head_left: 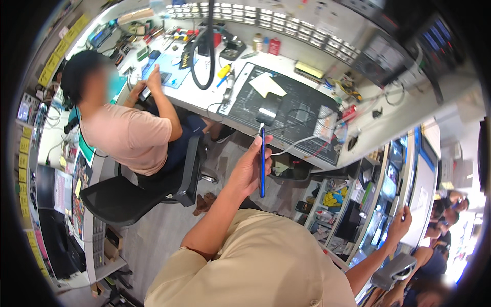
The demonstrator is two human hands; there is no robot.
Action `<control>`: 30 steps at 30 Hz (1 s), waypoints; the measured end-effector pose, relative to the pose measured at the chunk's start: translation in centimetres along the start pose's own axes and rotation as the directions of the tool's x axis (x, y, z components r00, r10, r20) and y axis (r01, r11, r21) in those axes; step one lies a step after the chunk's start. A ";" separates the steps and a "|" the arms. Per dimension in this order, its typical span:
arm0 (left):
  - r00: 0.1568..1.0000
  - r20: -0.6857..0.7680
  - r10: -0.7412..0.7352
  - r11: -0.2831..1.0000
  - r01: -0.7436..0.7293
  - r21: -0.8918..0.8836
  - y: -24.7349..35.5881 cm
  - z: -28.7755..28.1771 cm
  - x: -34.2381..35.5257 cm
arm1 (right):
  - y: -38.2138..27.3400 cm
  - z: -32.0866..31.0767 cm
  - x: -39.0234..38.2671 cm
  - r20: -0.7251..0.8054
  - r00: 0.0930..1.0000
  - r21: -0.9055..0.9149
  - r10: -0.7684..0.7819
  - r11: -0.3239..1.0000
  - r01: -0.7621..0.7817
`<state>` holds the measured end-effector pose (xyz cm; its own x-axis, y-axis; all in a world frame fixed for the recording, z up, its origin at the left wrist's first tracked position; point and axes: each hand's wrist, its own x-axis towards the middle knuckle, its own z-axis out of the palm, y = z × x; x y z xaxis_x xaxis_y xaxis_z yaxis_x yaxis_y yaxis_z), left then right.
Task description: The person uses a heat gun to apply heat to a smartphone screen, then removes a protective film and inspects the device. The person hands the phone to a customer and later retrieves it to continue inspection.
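One of the hands (pixel 248 167), the left, holds a blue-edged phone (pixel 263 169).

A blue phone (pixel 263 166) stands edge-on in the left fingers (pixel 254 147).

White workbench (pixel 186 92): black mat (pixel 296 100) bearing pale-yellow paper (pixel 266 85); blue mat (pixel 179 77) leftward; red bottle (pixel 274 47) behind.

Room between black chair (pixel 191 171) and blue phone (pixel 263 166), white cable (pixel 296 144) in the way right of the phone
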<state>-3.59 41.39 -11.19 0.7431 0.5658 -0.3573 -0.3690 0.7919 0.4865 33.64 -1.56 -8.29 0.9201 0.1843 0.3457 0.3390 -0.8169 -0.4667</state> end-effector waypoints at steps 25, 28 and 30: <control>0.931 -0.157 0.329 0.845 -0.365 -0.391 14.6 -18.8 8.0 | -4.7 2.9 -1.4 -0.031 0.956 -0.598 -0.293 0.771 0.217; 0.930 -0.025 0.368 0.852 -0.347 -0.391 15.8 -20.3 8.8 | -5.0 2.9 -1.4 -0.025 0.961 -0.596 -0.277 0.776 0.208; 0.921 -0.001 0.391 0.850 -0.361 -0.384 16.3 -21.1 9.5 | -5.1 2.8 -1.3 -0.022 0.961 -0.591 -0.275 0.779 0.209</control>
<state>-14.30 64.54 -23.51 0.5396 0.8303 -0.1394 -0.7960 0.5571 0.2367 31.23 3.92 -8.68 0.7866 0.3899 0.4788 0.3406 -0.9207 0.1903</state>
